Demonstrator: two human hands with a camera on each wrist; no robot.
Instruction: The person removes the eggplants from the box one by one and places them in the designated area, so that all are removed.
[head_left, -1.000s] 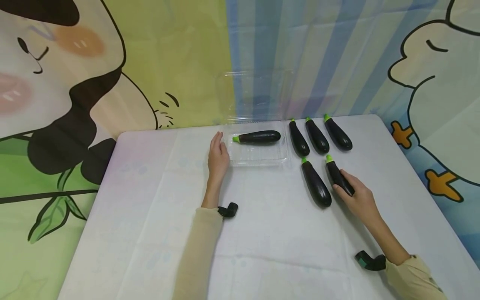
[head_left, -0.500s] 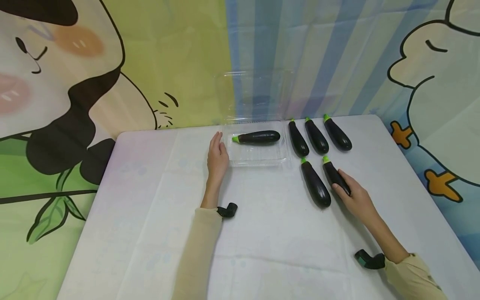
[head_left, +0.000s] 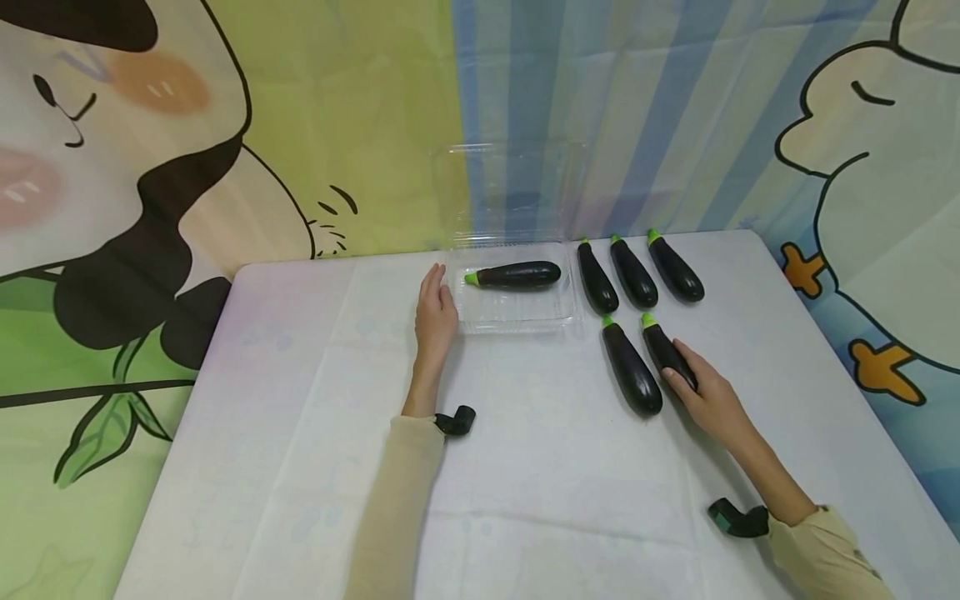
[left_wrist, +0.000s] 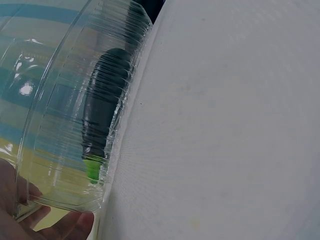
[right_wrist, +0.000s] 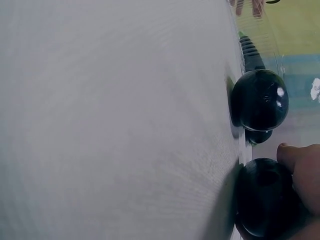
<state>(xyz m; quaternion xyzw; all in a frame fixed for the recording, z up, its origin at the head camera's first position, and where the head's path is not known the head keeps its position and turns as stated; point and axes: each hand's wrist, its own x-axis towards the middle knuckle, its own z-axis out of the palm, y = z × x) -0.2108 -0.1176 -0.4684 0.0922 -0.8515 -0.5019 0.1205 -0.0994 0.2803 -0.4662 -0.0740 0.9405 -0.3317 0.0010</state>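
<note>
My left hand [head_left: 437,321] lies along the left side of a clear plastic clamshell box [head_left: 517,321], its fingers fairly straight and touching the wall. In the left wrist view its fingers [left_wrist: 80,227] show at the box's near end. One eggplant [head_left: 519,274] with a green stem end lies crosswise inside the box. My right hand [head_left: 703,392] grips another eggplant [head_left: 666,354] by its thick lower end, thumb on the near side. Just left of that lies a loose eggplant [head_left: 632,371]. In the right wrist view the held eggplant [right_wrist: 265,200] is close to the table.
Behind these, a row of eggplants stands right of the box: a left one [head_left: 597,279], a middle one [head_left: 634,273] and a right one [head_left: 677,268]. The box's lid [head_left: 513,187] stands raised against the printed backdrop [head_left: 360,108]. A white cloth covers the table [head_left: 525,483].
The right hand has shifted the eggplant it grips slightly left, toward the loose one beside it. The left hand and the box have stayed put.
</note>
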